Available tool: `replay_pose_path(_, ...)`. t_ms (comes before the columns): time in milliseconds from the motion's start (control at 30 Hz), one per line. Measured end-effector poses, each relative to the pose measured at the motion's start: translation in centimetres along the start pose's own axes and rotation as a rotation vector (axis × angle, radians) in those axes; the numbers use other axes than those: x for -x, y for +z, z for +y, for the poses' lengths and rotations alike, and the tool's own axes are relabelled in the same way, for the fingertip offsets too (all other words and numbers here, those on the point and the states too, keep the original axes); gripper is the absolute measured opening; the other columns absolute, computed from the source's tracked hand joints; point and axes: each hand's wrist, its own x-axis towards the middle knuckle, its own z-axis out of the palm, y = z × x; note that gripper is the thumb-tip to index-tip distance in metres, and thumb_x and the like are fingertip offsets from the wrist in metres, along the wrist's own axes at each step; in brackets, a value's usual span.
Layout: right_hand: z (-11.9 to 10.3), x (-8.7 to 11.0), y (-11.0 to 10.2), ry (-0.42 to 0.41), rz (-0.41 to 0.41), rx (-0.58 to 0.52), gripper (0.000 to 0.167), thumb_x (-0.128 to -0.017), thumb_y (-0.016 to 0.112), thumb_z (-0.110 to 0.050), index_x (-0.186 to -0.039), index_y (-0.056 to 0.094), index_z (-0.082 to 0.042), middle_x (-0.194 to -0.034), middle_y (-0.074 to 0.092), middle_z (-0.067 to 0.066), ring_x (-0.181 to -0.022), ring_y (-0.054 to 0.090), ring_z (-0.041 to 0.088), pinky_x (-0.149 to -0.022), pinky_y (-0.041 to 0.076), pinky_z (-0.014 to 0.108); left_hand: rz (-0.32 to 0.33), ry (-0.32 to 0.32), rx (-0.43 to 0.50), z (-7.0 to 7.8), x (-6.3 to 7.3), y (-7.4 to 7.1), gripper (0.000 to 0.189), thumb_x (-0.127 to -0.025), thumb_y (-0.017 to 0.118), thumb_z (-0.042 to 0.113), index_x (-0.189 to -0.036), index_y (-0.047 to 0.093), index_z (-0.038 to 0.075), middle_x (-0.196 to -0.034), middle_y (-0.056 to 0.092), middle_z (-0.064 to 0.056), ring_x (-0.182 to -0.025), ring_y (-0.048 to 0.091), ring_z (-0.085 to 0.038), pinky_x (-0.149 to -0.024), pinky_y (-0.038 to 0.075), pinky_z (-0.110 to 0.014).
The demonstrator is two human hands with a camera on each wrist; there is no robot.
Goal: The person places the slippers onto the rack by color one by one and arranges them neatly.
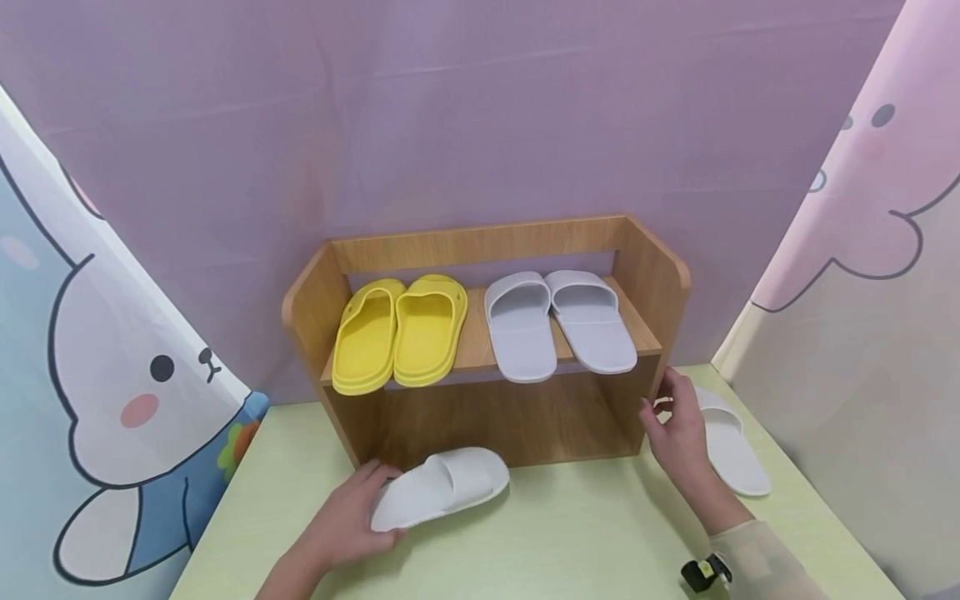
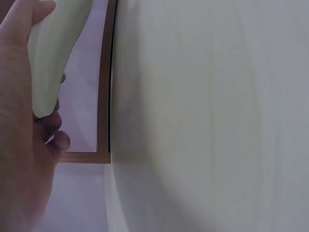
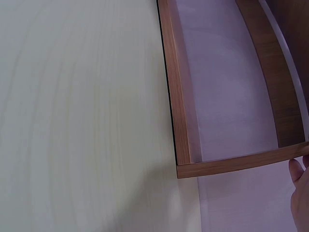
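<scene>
A white slipper (image 1: 442, 487) is in front of the wooden shoe rack (image 1: 480, 250), its strap end pointing right. My left hand (image 1: 341, 521) grips it by the heel end, thumb on the near side. In the left wrist view the slipper (image 2: 55, 58) shows edge-on between thumb and fingers. My right hand (image 1: 678, 433) is at the outer side of the rack's right panel, fingertips right at its edge; the right wrist view catches only part of that hand (image 3: 301, 193). Just beyond it, a second white slipper (image 1: 735, 450) lies on the table.
On the rack's upper shelf stand a pair of yellow slippers (image 1: 427, 333) and a pair of light grey slippers (image 1: 521, 333). The rack sits on a pale green table (image 1: 555, 533). A purple cloth (image 1: 480, 117) hangs behind, with cartoon-printed cloths at both sides.
</scene>
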Motion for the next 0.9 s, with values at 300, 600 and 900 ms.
replay_pose_path(300,0.2,0.1,0.1,0.000,0.003,-0.008,0.063,-0.082,0.069,0.026,-0.143,0.056,0.012,-0.113,0.062,0.023,-0.099,0.058,0.009,-0.076,0.054,0.014,0.146,-0.069,-0.083,0.7,-0.7,0.6,0.074,-0.065,0.099,0.050,-0.123,0.069,0.015,-0.113,0.064,0.008,-0.100,0.061,-0.011,-0.082,0.061,-0.039)
replay_pose_path(600,0.5,0.2,0.1,0.005,0.003,0.008,0.064,-0.083,0.069,0.025,-0.144,0.055,0.013,-0.114,0.062,0.024,-0.100,0.057,0.008,-0.076,0.055,0.016,0.246,-0.195,-0.058,2.0,-1.5,1.5,0.073,-0.068,0.099,0.048,-0.121,0.068,0.008,-0.112,0.066,-0.002,-0.097,0.065,-0.021,-0.079,0.060,-0.046)
replay_pose_path(900,0.1,0.1,0.0,0.012,-0.005,0.016,0.064,-0.084,0.069,0.024,-0.145,0.054,0.012,-0.116,0.061,0.024,-0.101,0.057,0.009,-0.076,0.055,0.017,0.329,-0.282,-0.049,3.3,-2.3,1.8,0.073,-0.069,0.098,0.047,-0.118,0.067,0.002,-0.108,0.068,-0.009,-0.091,0.068,-0.028,-0.075,0.061,-0.050)
